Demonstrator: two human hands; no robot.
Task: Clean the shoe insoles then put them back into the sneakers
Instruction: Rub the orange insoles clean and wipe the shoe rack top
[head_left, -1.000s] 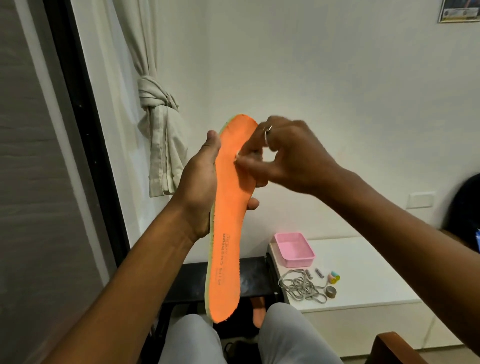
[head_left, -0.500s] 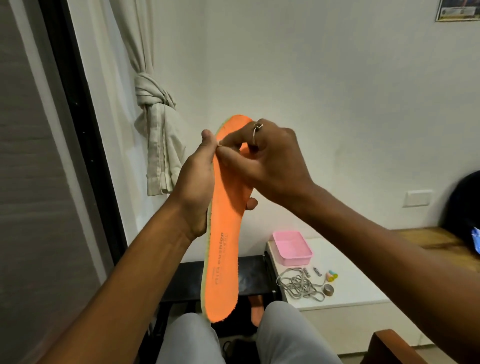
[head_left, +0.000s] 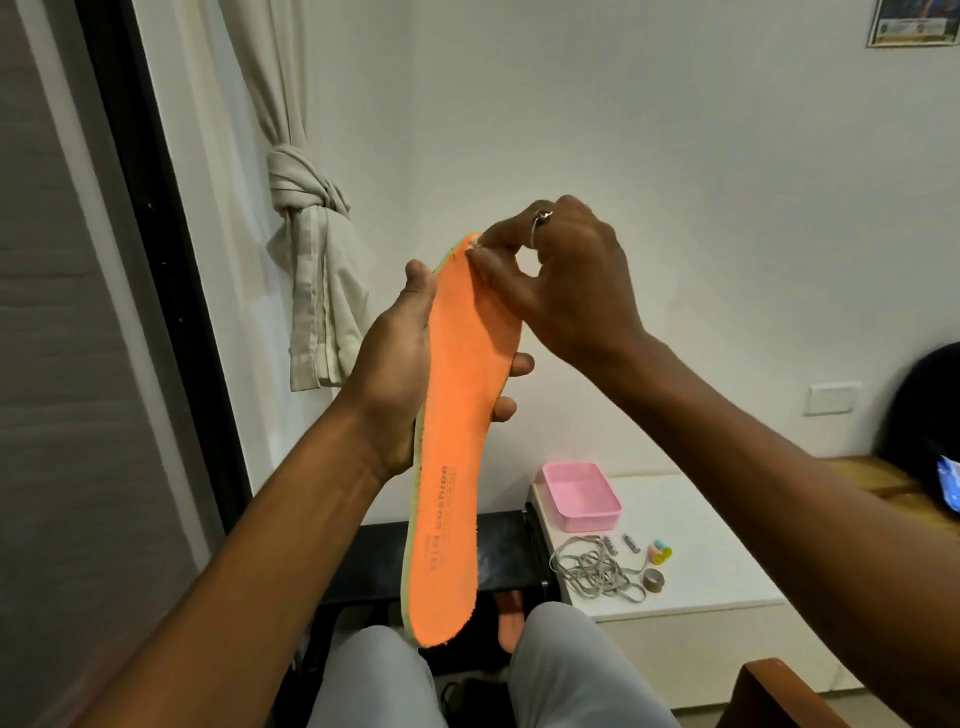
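Clasped by the left hand (head_left: 395, 374), the orange insole (head_left: 462, 415) stands upright mid-frame; the right hand (head_left: 566, 280) pinches its frayed top.

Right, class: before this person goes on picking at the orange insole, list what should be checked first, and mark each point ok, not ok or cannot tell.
1. Left hand grips orange insole firmly: ok.
2. Right hand pinches the insole's top edge: ok.
3. Printed face turned toward the camera: ok.
4. Insole surface free of debris: cannot tell.
5. Second insole within reach, below between the knees: ok.
6. Sneakers in view for refitting: not ok.
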